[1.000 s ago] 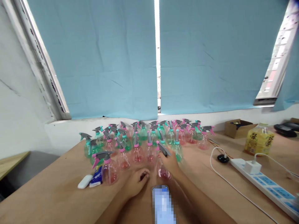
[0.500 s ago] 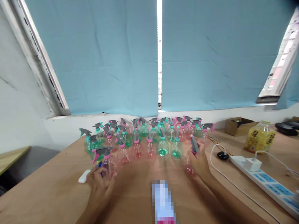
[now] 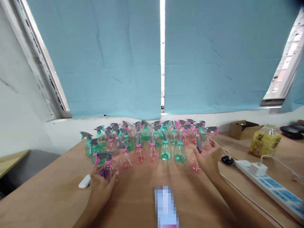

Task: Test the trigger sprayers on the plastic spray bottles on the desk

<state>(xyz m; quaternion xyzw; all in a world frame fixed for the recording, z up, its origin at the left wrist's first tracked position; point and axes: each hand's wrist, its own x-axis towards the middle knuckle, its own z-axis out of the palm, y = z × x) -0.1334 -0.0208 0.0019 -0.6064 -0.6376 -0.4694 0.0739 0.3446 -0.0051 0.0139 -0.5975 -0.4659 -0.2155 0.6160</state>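
Now the wooden tabletop (image 3: 54, 196) is seen carrying a crowd of spray bottles (image 3: 152, 139) beneath the blue blinds (image 3: 106, 57). At the front left of the crowd, a pink spray bottle (image 3: 107, 165) is gripped around its body by the left hand (image 3: 102, 183). At the right end, another pink bottle (image 3: 196, 158) is cupped loosely by the right hand (image 3: 209, 160), fingers spread. A white power strip (image 3: 273, 188) is laid far right.

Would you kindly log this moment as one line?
left hand: on pink bottle | right hand: open by pink bottle | table
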